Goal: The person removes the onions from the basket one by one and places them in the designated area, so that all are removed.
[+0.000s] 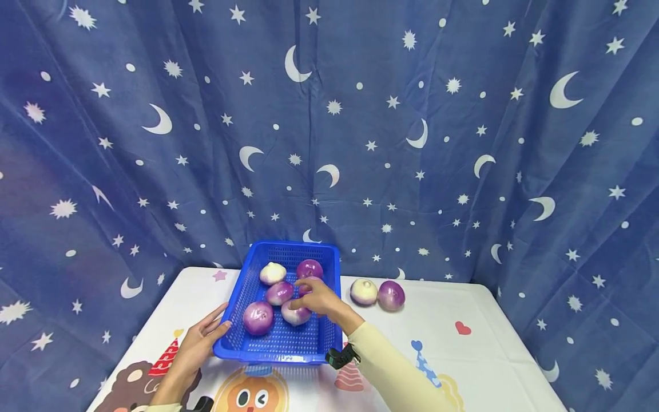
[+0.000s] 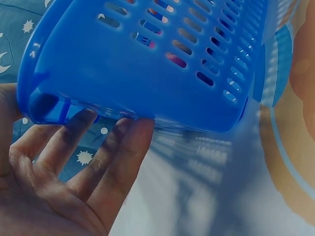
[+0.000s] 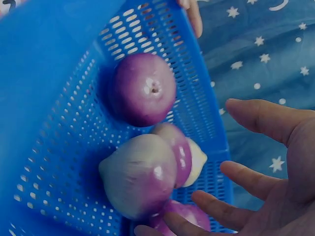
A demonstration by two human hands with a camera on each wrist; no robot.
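Note:
A blue perforated plastic basket (image 1: 278,359) holds several purple-and-white onions, among them a round purple onion (image 1: 258,318) at its front left and a pale onion (image 1: 273,273) at the back. At the basket's left front corner, my left hand (image 1: 193,346) grips the rim between thumb and fingers; in the left wrist view its fingertips (image 2: 142,125) meet the outer wall. My right hand (image 1: 320,298) reaches over the right side of the basket, fingers spread, above a white-and-purple onion (image 1: 296,313). Nothing is between its fingers in the right wrist view, where a large onion (image 3: 140,177) lies close by.
On the table to the basket's right, a pale onion (image 1: 364,291) and a purple onion (image 1: 391,295) sit side by side. A white tablecloth (image 1: 494,337) with cartoon prints covers the table. Behind it hangs a blue curtain (image 1: 360,143) with moons and stars.

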